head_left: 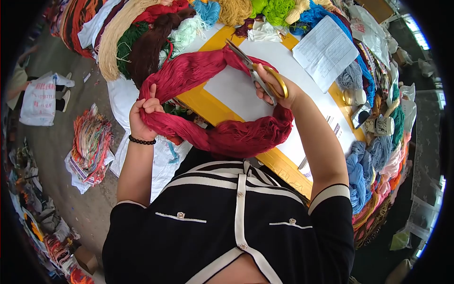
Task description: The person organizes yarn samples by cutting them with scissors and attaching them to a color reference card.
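Observation:
A large skein of crimson yarn (189,71) is spread into a wide loop over the table. At the loop's left end my left hand (145,112) is closed round the strands, a dark bead bracelet on its wrist. My right hand (273,89) grips a pair of scissors (244,57) with gold-coloured handles, the blades pointing up and left across the upper strands. The loop's right end passes by my right wrist, and part of it is hidden there.
Under the loop lies a white board with yellow tape (189,98). A written paper sheet (325,53) rests at the upper right. Colourful yarn hanks, such as lime green (279,12) and blue (358,175), line the table's edges. A multicoloured yarn bundle (92,144) is on the floor at left.

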`<state>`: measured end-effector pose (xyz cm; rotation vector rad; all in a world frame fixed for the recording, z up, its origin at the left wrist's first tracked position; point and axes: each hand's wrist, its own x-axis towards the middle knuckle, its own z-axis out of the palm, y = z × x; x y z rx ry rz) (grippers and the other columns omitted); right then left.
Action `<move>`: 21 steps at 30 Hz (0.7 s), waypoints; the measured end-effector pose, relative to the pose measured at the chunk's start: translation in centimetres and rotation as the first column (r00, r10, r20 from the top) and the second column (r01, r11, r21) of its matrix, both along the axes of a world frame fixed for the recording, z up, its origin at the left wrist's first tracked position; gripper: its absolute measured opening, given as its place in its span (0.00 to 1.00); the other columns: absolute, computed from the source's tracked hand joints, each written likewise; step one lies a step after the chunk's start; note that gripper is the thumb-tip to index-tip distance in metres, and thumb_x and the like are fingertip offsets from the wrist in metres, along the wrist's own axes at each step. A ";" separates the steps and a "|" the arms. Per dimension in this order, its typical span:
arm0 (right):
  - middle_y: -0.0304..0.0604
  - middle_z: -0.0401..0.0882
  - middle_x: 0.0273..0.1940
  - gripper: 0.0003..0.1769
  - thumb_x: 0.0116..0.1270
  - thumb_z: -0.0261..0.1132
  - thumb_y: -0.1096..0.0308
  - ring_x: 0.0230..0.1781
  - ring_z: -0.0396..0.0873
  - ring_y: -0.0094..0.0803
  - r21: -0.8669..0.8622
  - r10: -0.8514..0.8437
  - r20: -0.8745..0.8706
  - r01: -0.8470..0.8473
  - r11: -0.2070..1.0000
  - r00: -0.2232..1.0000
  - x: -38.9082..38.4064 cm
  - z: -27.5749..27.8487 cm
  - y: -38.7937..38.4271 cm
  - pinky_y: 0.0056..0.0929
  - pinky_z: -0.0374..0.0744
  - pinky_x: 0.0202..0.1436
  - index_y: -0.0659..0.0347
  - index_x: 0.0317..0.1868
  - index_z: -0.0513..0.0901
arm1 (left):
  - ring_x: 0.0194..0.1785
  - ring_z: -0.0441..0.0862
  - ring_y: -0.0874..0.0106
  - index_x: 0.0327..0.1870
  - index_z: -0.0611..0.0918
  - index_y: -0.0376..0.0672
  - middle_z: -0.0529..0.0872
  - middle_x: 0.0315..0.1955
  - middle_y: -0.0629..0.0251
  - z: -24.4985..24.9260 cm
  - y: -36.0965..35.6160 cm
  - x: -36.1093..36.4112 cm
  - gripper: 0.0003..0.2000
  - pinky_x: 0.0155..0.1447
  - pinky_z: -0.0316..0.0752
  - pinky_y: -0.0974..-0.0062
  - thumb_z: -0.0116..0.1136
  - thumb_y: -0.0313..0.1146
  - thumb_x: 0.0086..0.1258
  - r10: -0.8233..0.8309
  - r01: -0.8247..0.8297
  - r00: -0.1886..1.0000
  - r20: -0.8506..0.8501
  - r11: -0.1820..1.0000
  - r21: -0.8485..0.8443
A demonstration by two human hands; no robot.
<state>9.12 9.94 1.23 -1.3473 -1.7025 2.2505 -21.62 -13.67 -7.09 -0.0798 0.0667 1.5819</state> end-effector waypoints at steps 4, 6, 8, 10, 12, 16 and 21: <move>0.37 0.72 0.22 0.32 0.65 0.52 0.32 0.15 0.68 0.21 0.108 -0.008 0.027 0.005 0.994 1.000 0.0 0.6 -1.1 0.18 0.65 0.18 0.57 0.39 0.73 | 0.28 0.72 0.78 0.64 0.70 0.39 0.73 0.24 0.73 0.0 0.0 -0.1 0.24 0.48 0.70 0.80 0.53 0.27 0.64 0.021 -0.022 0.999 -0.035 0.999 -0.031; 0.38 0.73 0.23 0.32 0.65 0.53 0.32 0.15 0.68 0.22 0.158 -0.090 -0.088 0.103 0.982 0.992 0.8 0.6 -1.7 0.19 0.65 0.18 0.58 0.39 0.74 | 0.28 0.72 0.79 0.64 0.70 0.39 0.73 0.24 0.74 0.0 -0.2 -0.3 0.24 0.47 0.70 0.80 0.53 0.27 0.64 0.012 -0.013 0.999 -0.030 1.000 -0.018; 0.38 0.73 0.23 0.33 0.64 0.53 0.31 0.15 0.67 0.22 0.193 -0.184 -0.199 0.223 0.956 0.963 2.3 1.2 -2.8 0.19 0.64 0.17 0.58 0.39 0.74 | 0.28 0.72 0.79 0.64 0.70 0.39 0.73 0.24 0.74 0.3 -0.4 -0.5 0.24 0.47 0.70 0.80 0.53 0.27 0.64 -0.002 0.001 1.000 -0.011 1.000 -0.021; 0.38 0.74 0.24 0.28 0.68 0.54 0.38 0.17 0.68 0.22 0.292 -0.297 -0.221 0.354 0.889 0.929 4.9 3.0 -4.2 0.20 0.67 0.21 0.58 0.33 0.73 | 0.29 0.72 0.80 0.62 0.71 0.38 0.72 0.25 0.75 1.0 -0.3 -0.5 0.22 0.46 0.70 0.79 0.53 0.27 0.65 -0.040 0.040 0.999 -0.007 0.999 -0.001; 0.38 0.76 0.26 0.27 0.66 0.58 0.39 0.19 0.69 0.20 0.429 -0.309 -0.224 0.378 0.821 0.924 9.0 2.9 -4.9 0.18 0.67 0.22 0.60 0.35 0.74 | 0.30 0.73 0.80 0.59 0.72 0.36 0.72 0.26 0.75 1.3 -0.3 -0.8 0.19 0.47 0.70 0.78 0.52 0.28 0.66 -0.057 0.057 0.998 -0.016 0.998 0.022; 0.37 0.77 0.26 0.30 0.62 0.63 0.40 0.20 0.70 0.18 0.437 -0.533 -0.075 0.508 0.742 0.843 14.9 3.3 -7.8 0.17 0.67 0.23 0.64 0.38 0.76 | 0.31 0.73 0.77 0.53 0.73 0.35 0.72 0.27 0.72 2.3 0.2 -1.4 0.14 0.48 0.70 0.75 0.50 0.30 0.70 -0.090 0.092 0.995 -0.045 0.994 0.054; 0.37 0.75 0.22 0.26 0.71 0.52 0.43 0.18 0.69 0.19 0.421 -0.485 0.132 0.394 0.817 0.864 17.8 2.8 -13.6 0.18 0.66 0.21 0.62 0.36 0.74 | 0.34 0.74 0.76 0.55 0.73 0.36 0.76 0.31 0.69 4.1 1.1 -1.2 0.15 0.48 0.70 0.75 0.50 0.31 0.71 -0.093 0.095 0.994 -0.055 0.994 0.047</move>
